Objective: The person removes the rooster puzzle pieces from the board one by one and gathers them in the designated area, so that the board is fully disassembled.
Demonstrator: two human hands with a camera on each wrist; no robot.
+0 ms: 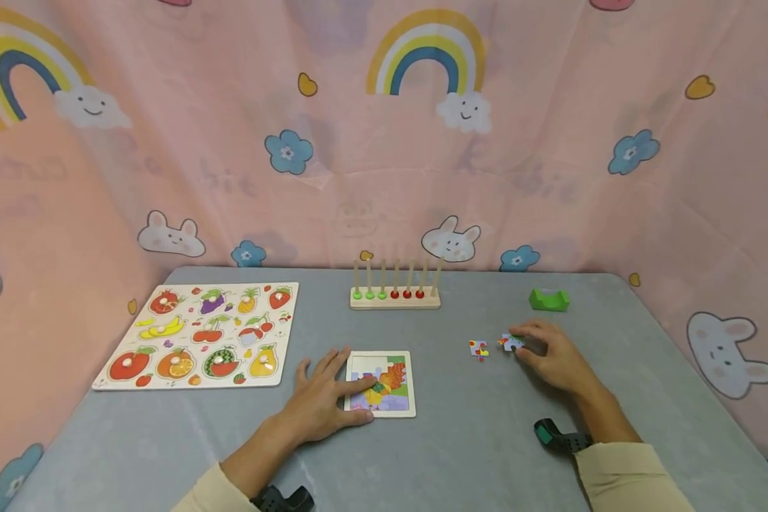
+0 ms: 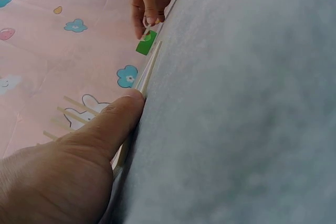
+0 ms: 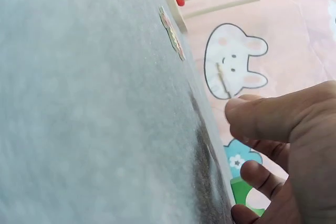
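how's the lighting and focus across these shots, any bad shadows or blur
Head view: soft, fairly even light, the fruit board pictures legible; left wrist view: strongly tilted, the tabletop soft and blotchy; right wrist view: a dark shadow on the tabletop near the right hand, and the puzzle piece it pinches shows only as a thin edge.

Grey across the surface point(image 1: 448, 441), pink with rainbows point(image 1: 426, 21) and blue flowers point(image 1: 289, 151) on the backdrop point(image 1: 358, 149), white with multicoloured fruit point(image 1: 129, 364) on the board point(image 1: 188, 306), orange, yellow and lilac inside the cream puzzle frame point(image 1: 412, 390), red, yellow and pale blue on the puzzle pieces point(image 1: 478, 348), green and red on the beads point(image 1: 394, 294), green on the block point(image 1: 550, 301).
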